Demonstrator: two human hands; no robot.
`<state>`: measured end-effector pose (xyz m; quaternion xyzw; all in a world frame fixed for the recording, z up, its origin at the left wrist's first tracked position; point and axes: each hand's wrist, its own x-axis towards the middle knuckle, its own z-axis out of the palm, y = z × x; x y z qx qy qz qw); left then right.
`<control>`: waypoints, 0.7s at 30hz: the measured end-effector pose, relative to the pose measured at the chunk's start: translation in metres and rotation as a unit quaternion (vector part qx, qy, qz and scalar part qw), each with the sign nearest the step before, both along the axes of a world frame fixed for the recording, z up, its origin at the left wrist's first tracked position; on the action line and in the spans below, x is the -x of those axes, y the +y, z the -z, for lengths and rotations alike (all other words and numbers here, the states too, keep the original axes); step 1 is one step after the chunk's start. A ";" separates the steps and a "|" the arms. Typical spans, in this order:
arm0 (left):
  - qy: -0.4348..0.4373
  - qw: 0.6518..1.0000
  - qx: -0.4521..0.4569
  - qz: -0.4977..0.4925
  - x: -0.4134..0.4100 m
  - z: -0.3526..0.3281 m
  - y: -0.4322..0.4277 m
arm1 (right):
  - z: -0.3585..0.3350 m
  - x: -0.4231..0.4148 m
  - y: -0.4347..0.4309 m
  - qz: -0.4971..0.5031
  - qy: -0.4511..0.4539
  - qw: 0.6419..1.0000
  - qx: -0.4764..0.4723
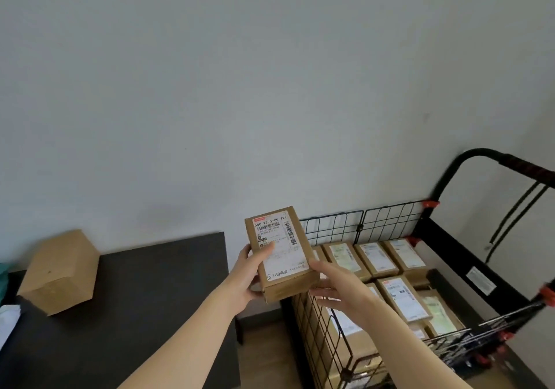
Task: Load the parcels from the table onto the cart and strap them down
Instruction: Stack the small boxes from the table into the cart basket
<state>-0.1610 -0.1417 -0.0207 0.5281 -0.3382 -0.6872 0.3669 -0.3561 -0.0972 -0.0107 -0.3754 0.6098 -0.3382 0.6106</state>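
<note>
The labelled parcel [279, 253] is held in the air past the table's [156, 298] right edge, just beside the cart's [456, 258] wire rim. The left hand [249, 274] grips its left side, thumb on the label. The right hand [339, 291], fingers straight and spread, sits at its lower right corner, perhaps touching. Loaded parcels [402, 298] line the cart bed; a brown parcel [60, 271] rests at the table's far left edge.

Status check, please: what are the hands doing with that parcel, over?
Left hand grips labelled parcel, right hand open at its side. Cart beside, holding parcels. One box on table. Nothing in the way.
</note>
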 end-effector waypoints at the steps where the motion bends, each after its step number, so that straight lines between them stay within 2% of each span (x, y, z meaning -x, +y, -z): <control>1: -0.005 1.000 0.007 -0.001 0.015 0.000 0.000 | 0.001 0.014 0.002 0.000 0.003 1.000 -0.001; 5: -0.021 1.000 0.022 0.002 0.070 0.007 -0.002 | 0.006 0.067 -0.002 0.007 0.011 1.000 -0.007; 11: -0.040 0.997 0.035 0.058 0.144 0.016 -0.037 | 0.022 0.133 -0.025 0.048 0.017 0.999 0.002; 21: -0.038 0.976 -0.012 0.213 0.304 0.047 -0.112 | 0.033 0.276 -0.075 0.162 0.086 0.983 -0.015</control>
